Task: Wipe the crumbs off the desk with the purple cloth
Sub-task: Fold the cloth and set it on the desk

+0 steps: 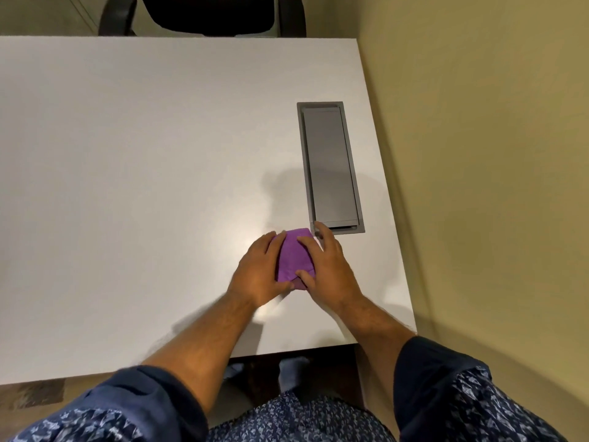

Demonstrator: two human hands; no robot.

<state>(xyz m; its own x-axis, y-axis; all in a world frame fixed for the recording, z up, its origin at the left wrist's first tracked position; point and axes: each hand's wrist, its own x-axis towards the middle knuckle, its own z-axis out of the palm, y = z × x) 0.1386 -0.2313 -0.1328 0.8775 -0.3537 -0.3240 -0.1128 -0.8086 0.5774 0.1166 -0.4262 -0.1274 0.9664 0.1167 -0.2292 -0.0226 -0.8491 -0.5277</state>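
A folded purple cloth (294,258) lies on the white desk (143,186), near its right side and just in front of the grey cable hatch. My left hand (258,271) cups the cloth's left edge, thumb under its near corner. My right hand (328,266) presses on the cloth's right side, fingers spread over its top, one finger reaching toward the hatch. No crumbs can be made out on the desk surface.
A grey rectangular cable hatch (330,167) is set flush into the desk at the right. The desk's right edge meets a beige wall (494,186). A black office chair (204,14) stands behind the far edge. The near edge is just below my forearms.
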